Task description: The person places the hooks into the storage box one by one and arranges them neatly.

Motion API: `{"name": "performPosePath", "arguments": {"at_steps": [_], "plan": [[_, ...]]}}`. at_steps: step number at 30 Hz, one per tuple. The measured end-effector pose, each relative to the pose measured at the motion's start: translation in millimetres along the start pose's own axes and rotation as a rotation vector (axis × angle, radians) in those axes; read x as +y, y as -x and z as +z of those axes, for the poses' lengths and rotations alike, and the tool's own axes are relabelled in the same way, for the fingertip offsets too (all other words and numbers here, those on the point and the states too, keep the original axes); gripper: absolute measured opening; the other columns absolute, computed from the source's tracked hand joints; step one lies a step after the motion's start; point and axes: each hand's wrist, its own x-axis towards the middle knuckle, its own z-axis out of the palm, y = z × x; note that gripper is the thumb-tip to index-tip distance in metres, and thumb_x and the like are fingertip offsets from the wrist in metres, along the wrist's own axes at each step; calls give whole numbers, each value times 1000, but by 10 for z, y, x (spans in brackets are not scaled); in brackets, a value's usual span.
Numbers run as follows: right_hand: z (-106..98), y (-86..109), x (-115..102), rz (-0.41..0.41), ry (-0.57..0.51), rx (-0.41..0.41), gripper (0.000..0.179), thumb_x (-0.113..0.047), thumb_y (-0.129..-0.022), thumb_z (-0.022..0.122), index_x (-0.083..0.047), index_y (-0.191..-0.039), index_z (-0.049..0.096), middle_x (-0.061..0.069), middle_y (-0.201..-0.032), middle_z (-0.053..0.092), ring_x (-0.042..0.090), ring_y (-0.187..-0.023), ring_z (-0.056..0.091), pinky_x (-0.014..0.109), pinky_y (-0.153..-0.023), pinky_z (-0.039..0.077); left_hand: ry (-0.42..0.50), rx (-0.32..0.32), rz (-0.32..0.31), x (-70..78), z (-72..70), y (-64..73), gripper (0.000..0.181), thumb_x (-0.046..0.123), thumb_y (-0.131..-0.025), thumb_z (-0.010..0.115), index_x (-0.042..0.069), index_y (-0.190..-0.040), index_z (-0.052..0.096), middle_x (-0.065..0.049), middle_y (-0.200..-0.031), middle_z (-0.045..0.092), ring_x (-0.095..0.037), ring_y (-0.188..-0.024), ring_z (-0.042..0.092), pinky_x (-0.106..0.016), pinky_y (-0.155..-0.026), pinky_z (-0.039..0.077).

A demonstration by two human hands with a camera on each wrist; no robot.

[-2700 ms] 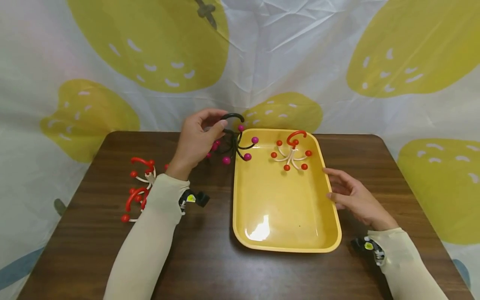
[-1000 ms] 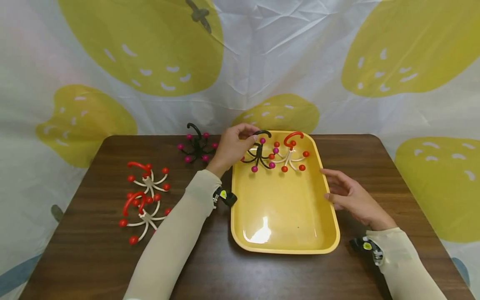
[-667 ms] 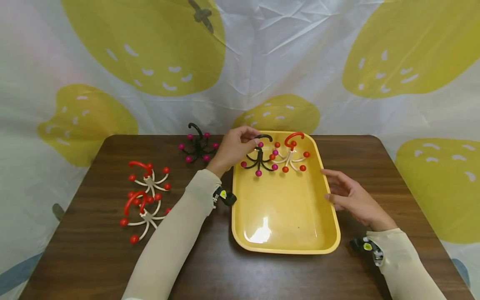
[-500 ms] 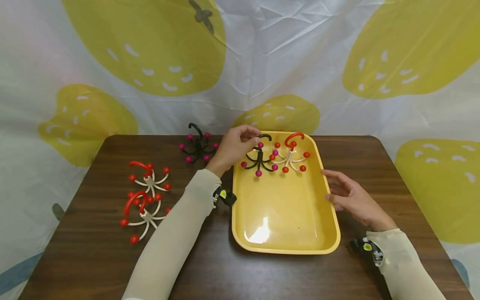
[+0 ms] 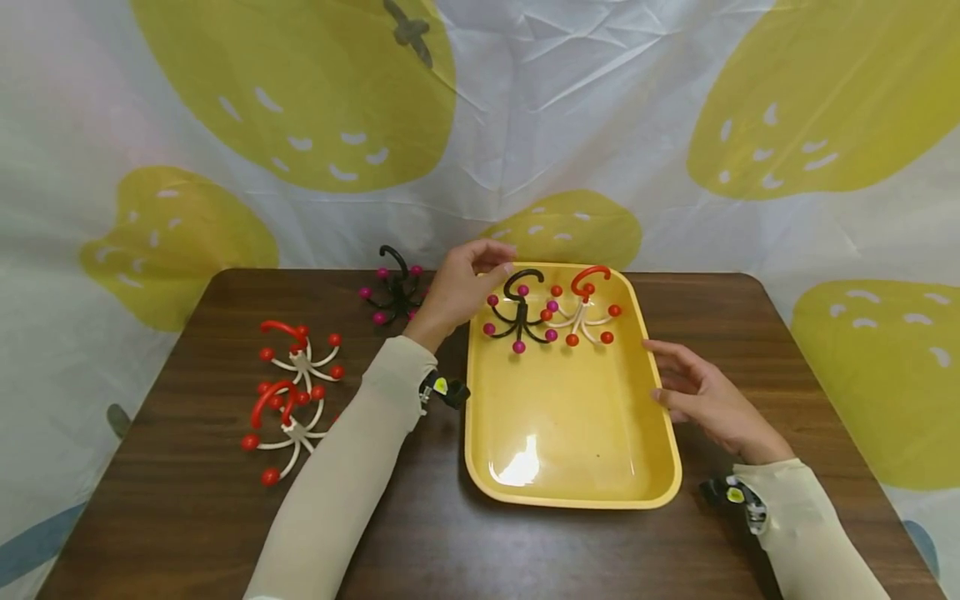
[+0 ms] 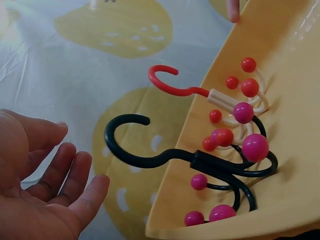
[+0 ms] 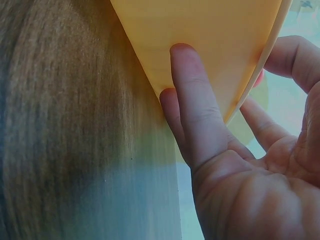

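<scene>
My left hand [image 5: 467, 283], holding nothing, near yellow tray's [image 5: 570, 417] far-left corner; right hand [image 5: 712, 404] touching its right side, unclenched. Brushing black magenta-balled multi-arm hook [image 5: 521, 312] inside could topple it.

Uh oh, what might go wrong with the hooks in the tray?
The black hook could tangle with the red-and-white hook: their balls look very close. The left hand is near the black hook, so it might knock it over. The right hand touches the tray, so a push might slide it and make the hooks wobble.
</scene>
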Motion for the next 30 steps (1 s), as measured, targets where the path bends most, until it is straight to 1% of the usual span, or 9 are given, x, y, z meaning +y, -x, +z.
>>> {"name": "performPosePath", "arguments": {"at_steps": [5,9,11,13,15,19,24,28,30], "plan": [[-8,-2,8,-4,-11,-2,68,0,-102,65,-7,-162,34,10,-137,56,16,-112,73,43,-79,66,-28,48,14,49,-143,76,21,17,-103,70,9,-123,74,-7,-120,73,-22,-110,68,-38,-99,55],[-22,0,8,-11,-12,-1,68,1,-102,64,-7,-162,35,9,-136,57,17,-111,73,43,-79,66,-63,86,44,87,-251,136,23,17,-103,71,8,-124,73,-9,-123,73,-23,-115,68,-39,-104,55],[-32,-2,7,-15,-10,0,68,1,-102,65,-7,-162,35,9,-136,58,17,-111,74,43,-78,66,-70,119,48,96,-306,167,23,17,-102,72,8,-124,73,-10,-124,73,-23,-117,68,-40,-105,56],[-43,-4,9,-14,-6,-2,68,1,-102,65,-7,-162,34,9,-137,58,17,-111,74,43,-79,66,-58,143,53,92,-358,189,23,16,-102,72,8,-124,73,-12,-124,73,-24,-117,68,-41,-103,56],[-49,-4,15,-13,-6,1,69,1,-102,65,-6,-162,34,9,-137,57,16,-111,74,44,-79,66,-45,173,53,77,-410,206,23,16,-101,73,8,-123,74,-13,-123,73,-24,-115,68,-39,-99,56],[-57,4,33,-4,-4,4,69,0,-102,65,-6,-163,33,9,-136,58,16,-110,74,43,-79,66,-26,261,53,26,-511,228,23,14,-99,74,6,-121,75,-16,-119,75,-24,-109,69,-33,-90,54],[-63,6,46,-7,-13,2,69,0,-102,64,-5,-163,31,9,-137,57,15,-110,74,44,-78,66,-28,389,15,-82,-635,256,26,13,-97,75,4,-121,76,-17,-120,76,-19,-102,71,-23,-86,52],[-59,0,44,-14,-21,0,69,1,-102,64,-5,-163,31,9,-136,57,15,-109,74,43,-78,66,-30,465,-30,-172,-724,269,26,14,-96,78,4,-119,77,-15,-116,76,-16,-99,73,-19,-84,54],[-56,-2,42,-17,-22,-2,69,1,-102,64,-5,-163,32,8,-136,58,15,-110,74,43,-78,66,-44,495,-47,-211,-759,281,26,15,-95,79,5,-119,77,-14,-115,77,-17,-99,74,-18,-84,54]]}}
